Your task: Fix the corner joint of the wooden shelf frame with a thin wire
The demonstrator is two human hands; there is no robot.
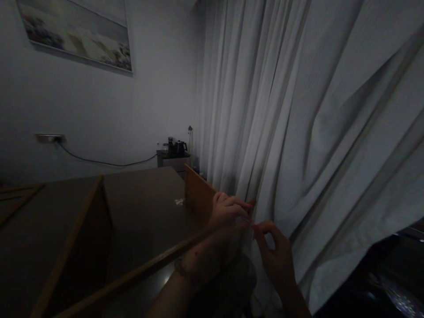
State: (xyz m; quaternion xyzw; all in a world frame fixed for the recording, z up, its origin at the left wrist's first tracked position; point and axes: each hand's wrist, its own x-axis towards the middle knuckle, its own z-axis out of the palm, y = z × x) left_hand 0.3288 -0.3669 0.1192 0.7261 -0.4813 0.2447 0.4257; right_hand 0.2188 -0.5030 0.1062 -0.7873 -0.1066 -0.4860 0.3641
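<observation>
In the dim head view, my left hand (pixel 230 210) reaches across a wooden frame (pixel 159 261), over the part where its long board runs toward an upright panel (pixel 198 187). Its fingers are bent and drawn together by a wooden end (pixel 252 204); what they hold, if anything, is too dark to see. Just right of it, my right hand (pixel 276 251) has thumb and forefinger pinched together. Their tips almost meet the left fingertips. Anything in that pinch is too small to make out. The hand itself hides the frame's near corner.
The frame stands on a dark table (pixel 142 190), with another upright board (pixel 79 238) at left. A small crumpled white scrap (pixel 179 202) lies near the panel. Long white curtains (pixel 298 110) hang close on the right. A black kettle (pixel 180 147) stands on a cabinet behind.
</observation>
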